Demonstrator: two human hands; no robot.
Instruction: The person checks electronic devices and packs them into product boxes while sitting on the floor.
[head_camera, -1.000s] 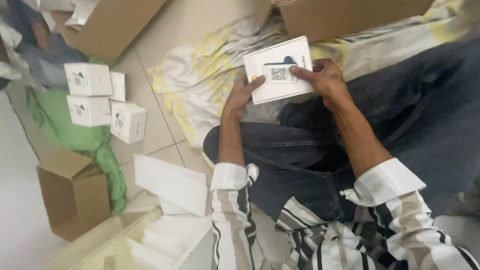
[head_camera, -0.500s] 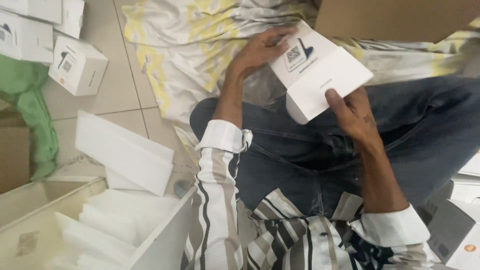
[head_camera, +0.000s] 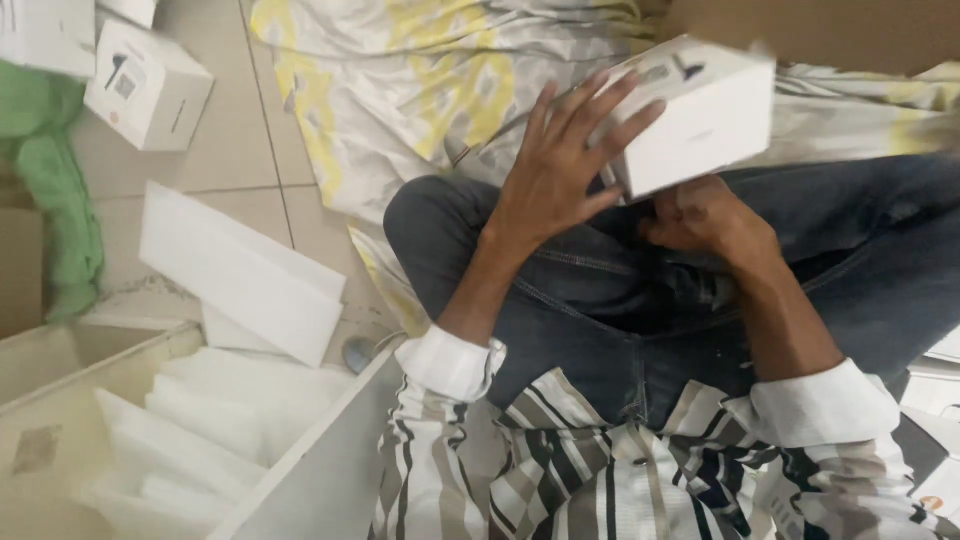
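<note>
A: The person sits cross-legged on the tiled floor, and both hands are on 1 white box, raised over the lap at the top of the view.

B: How is each grip set?

A: The left hand lies spread against the box's near face, fingers fanned and fairly straight, so it seems to steady rather than clamp. The right hand is curled underneath, taking the weight from below. How tightly it closes cannot be told, because the box hides its fingertips.

B: Why that tilt?

A: Held up on a slant with 1 hand beneath, the box turns freely. The box is blurred, so it looks to be in motion.

B: And around the person?

A: A matching small white box stands on the floor at upper left, well apart. A flat white sheet leans just left of the knee, above an open carton stacked with white foam pieces, all within arm's reach. A yellow-patterned cloth lies under the legs, and a green cloth lies along the left edge.
</note>
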